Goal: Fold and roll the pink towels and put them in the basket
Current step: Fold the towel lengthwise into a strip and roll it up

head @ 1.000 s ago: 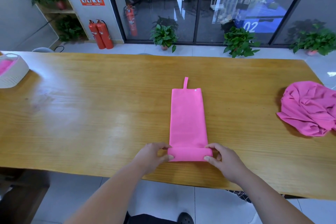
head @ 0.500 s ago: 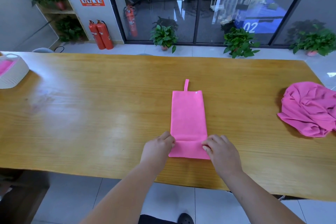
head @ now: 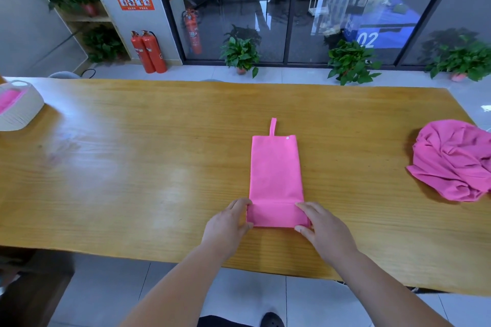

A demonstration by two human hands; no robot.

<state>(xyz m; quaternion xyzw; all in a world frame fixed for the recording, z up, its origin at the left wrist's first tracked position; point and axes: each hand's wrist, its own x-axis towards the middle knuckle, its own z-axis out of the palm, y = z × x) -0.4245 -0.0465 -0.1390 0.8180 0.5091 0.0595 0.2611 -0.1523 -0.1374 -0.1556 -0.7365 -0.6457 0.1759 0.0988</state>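
A pink towel (head: 275,170) folded into a long narrow strip lies on the wooden table (head: 132,167), its hanging loop pointing away from me. Its near end is turned into a flat roll (head: 276,215). My left hand (head: 228,223) grips the roll's left end and my right hand (head: 318,225) grips its right end, fingers curled over the edges. A heap of crumpled pink towels (head: 454,159) lies at the table's right edge. A white basket (head: 24,114) with pink cloth inside stands at the far left.
The table's near edge runs just under my wrists. Beyond the far edge are tiled floor, potted plants (head: 241,53), red fire extinguishers (head: 148,52) and a glass wall. A dark wooden seat (head: 29,289) sits at the lower left.
Both hands have rolled the towel's near end away from me, so the flat strip is shorter and the roll is thicker. The heap and basket have not moved.
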